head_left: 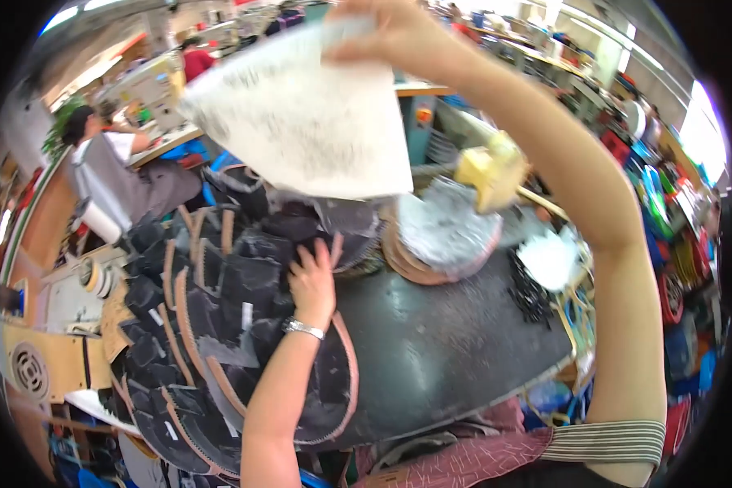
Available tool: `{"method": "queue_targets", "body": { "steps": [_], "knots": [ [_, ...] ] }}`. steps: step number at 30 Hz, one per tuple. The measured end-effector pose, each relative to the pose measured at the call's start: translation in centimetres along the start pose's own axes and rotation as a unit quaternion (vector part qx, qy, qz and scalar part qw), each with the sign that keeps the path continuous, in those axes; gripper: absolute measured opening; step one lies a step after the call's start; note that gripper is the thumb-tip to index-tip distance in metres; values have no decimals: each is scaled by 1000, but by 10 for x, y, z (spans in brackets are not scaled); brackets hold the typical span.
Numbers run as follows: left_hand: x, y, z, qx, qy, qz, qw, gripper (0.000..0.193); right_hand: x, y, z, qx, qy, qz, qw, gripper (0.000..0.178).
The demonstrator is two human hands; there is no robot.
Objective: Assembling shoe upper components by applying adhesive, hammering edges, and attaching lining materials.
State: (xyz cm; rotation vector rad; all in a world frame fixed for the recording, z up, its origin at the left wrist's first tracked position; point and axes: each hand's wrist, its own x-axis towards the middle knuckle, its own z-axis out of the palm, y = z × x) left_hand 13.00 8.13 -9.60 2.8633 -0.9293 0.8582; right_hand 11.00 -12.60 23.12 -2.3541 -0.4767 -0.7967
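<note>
High up at the top, my right hand (378, 39) grips the upper edge of a white sheet (309, 118) with dark smudges and marks. The sheet hangs tilted over the far side of the table. My left hand (313, 285), fingers spread, rests on dark pieces (289, 228) just below the sheet. A silvery watch or bracelet (304, 328) is on that wrist. Overlapping black curved pieces (244, 333) with tan edges cover the left of the table. The sheet hides part of what lies behind it.
Right of the pieces stands a round tub (447, 232) with a grey-white crusted top, a yellow sponge-like block (492, 172) beside it. A white lump (550, 259) and black strips (530, 294) lie on the dark tabletop (439, 342). A person (110, 150) sits at far left.
</note>
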Motion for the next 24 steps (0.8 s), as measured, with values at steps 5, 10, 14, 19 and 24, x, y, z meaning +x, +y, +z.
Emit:
{"method": "queue_targets", "body": {
  "steps": [5, 10, 14, 19, 24],
  "knots": [
    [10, 17, -7, -75, -73, 22, 994, 66, -94, -94, -100, 155, 200, 94, 963, 40],
    [30, 70, 4, -573, -198, -35, 794, 47, -225, -74, -101, -1, 369, 378, 849, 41],
    [58, 113, 67, -770, -286, -262, 507, 36, -338, -43, -48, 13, 272, 512, 815, 35],
    [91, 106, 95, -800, -420, -309, 298, 33, -405, 42, 32, 300, 358, 529, 709, 31],
    [88, 118, 75, -802, -329, -312, 389, 47, -379, 86, 88, 267, 261, 639, 673, 29]
  ]
}}
